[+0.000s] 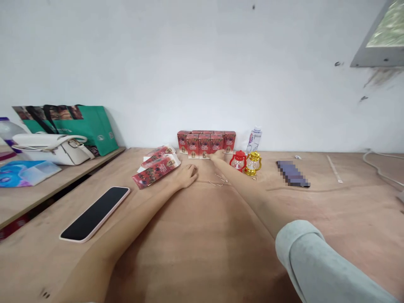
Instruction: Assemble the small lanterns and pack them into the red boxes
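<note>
Red boxes (pixel 204 145) stand upright in rows near the wall. My right hand (pixel 217 156) is at the foot of the front row, by the right-hand box; its fingertips are too small and partly hidden to read. My left hand (pixel 187 176) rests on the table, fingers curled, just right of some flat red cartons (pixel 156 170); whether anything is under the fingers is hidden. Several thin metal pieces (pixel 216 183) lie between and in front of the hands. Right of my right hand stand a red lantern (pixel 238 161) and a gold lantern (pixel 253 163).
A pink-edged phone (pixel 96 213) lies at the left, a pixelated dark flat object (pixel 293 173) at the right. Behind the lanterns stands a bottle (pixel 254 139). A white handbag (pixel 67 150) and green bag (pixel 97 128) are on the left table (pixel 19 198). A cable (pixel 375 165) lies far right.
</note>
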Demonstrator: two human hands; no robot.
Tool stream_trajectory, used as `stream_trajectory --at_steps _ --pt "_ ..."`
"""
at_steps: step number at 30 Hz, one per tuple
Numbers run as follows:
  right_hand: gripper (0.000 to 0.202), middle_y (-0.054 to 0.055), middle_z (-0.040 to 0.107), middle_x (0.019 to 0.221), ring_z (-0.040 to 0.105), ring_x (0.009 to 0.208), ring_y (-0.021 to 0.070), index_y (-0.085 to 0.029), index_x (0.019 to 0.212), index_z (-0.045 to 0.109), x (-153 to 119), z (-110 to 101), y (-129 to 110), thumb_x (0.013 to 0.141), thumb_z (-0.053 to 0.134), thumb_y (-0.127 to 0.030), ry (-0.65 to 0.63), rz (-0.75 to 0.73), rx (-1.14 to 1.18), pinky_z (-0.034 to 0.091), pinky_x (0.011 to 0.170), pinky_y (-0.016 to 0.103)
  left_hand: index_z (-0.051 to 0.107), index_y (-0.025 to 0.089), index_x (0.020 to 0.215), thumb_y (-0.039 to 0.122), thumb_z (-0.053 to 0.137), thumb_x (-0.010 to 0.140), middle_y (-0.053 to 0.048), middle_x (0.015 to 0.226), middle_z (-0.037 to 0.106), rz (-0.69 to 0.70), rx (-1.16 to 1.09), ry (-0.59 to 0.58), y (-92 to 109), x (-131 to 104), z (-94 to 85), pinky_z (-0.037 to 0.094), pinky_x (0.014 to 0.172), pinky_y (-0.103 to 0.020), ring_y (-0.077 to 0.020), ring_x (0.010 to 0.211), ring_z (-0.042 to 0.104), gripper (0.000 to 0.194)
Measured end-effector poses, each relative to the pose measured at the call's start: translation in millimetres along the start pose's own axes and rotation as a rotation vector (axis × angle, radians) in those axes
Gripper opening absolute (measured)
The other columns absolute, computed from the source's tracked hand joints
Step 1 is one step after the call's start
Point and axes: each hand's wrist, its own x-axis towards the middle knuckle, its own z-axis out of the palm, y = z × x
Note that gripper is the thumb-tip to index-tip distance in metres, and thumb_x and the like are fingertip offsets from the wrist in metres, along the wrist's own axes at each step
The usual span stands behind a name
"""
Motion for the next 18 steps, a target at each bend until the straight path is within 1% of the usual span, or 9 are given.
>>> stream_trajectory --at_steps 3,5,8,10,12,14,16,18 --pt "0.036 0.009 0.059 0.123 0.061 0.105 0.021 -0.016 0.123 0.055 1 7 -6 0.092 0.057 -0.035 0.009 0.062 -0.024 0.054 0.088 0.043 0.057 0.016 0.1 0.031 0.048 0.081 -0.017 0.111 0.062 -0.018 -0.049 0.03 -3 2 2.3 0.045 0.099 -0.045 -0.0295 0.107 0.059 0.025" --pt "0.037 0.01 0.059 0.122 0.061 0.105 0.0211 -0.015 0.122 0.055 1 11 -9 0.092 0.058 -0.035 0.023 0.082 -0.033 0.054 0.088 0.042 0.056 0.015 0.099 0.031 0.051 0.079 -0.019 0.109 0.061 -0.047 -0.082 0.071 -3 2 4.0 0.045 0.1 -0.048 -0.0317 0.107 0.058 0.026" --pt "0.036 0.01 0.059 0.122 0.061 0.104 0.021 -0.015 0.122 0.056 -1 16 -10 0.092 0.057 -0.035 0.066 0.096 -0.039 0.054 0.087 0.042 0.053 0.013 0.103 0.028 0.053 0.076 -0.02 0.112 0.058 -0.119 -0.135 0.186 -1 3 4.2 0.042 0.103 -0.05 -0.0337 0.111 0.054 0.031" --pt "0.043 0.012 0.057 0.126 0.06 0.11 0.0236 -0.013 0.125 0.053 -3 19 -8 0.09 0.06 -0.036 0.096 0.079 -0.029 0.052 0.091 0.044 0.05 0.014 0.108 0.023 0.052 0.076 -0.019 0.117 0.055 -0.186 -0.172 0.295 -1 8 1.6 0.039 0.106 -0.049 -0.0326 0.117 0.051 0.034" --pt "0.062 0.02 0.054 0.13 0.055 0.119 0.0298 -0.006 0.13 0.047 -3 22 -4 0.082 0.07 -0.038 0.115 0.044 -0.007 0.048 0.097 0.045 0.046 0.014 0.113 0.019 0.051 0.076 -0.018 0.122 0.051 -0.28 -0.21 0.424 -4 18 -3.5 0.034 0.11 -0.048 -0.0314 0.122 0.046 0.038" --pt "0.082 0.028 0.051 0.131 0.051 0.125 0.0354 0.001 0.132 0.04 -3 24 0 0.071 0.079 -0.036 0.121 0.001 0.021 0.044 0.102 0.044 0.043 0.012 0.118 0.02 0.051 0.078 -0.019 0.128 0.046 -0.403 -0.254 0.554 -12 33 -10.9 0.028 0.113 -0.047 -0.032 0.128 0.04 0.042" --pt "0.087 0.031 0.05 0.131 0.05 0.127 0.037 0.004 0.132 0.037 -2 26 5 0.068 0.082 -0.035 0.126 -0.042 0.047 0.042 0.103 0.042 0.042 0.011 0.119 0.024 0.051 0.079 -0.022 0.131 0.042 -0.533 -0.314 0.645 -25 53 -20.0 0.024 0.114 -0.05 -0.034 0.131 0.035 0.043" --pt "0.086 0.031 0.049 0.132 0.049 0.128 0.0364 0.002 0.132 0.036 -1 27 9 0.068 0.081 -0.034 0.132 -0.078 0.07 0.041 0.103 0.04 0.045 0.012 0.116 0.031 0.05 0.083 -0.021 0.129 0.045 -0.616 -0.398 0.672 -40 75 -29.6 0.026 0.112 -0.05 -0.0337 0.129 0.038 0.038"
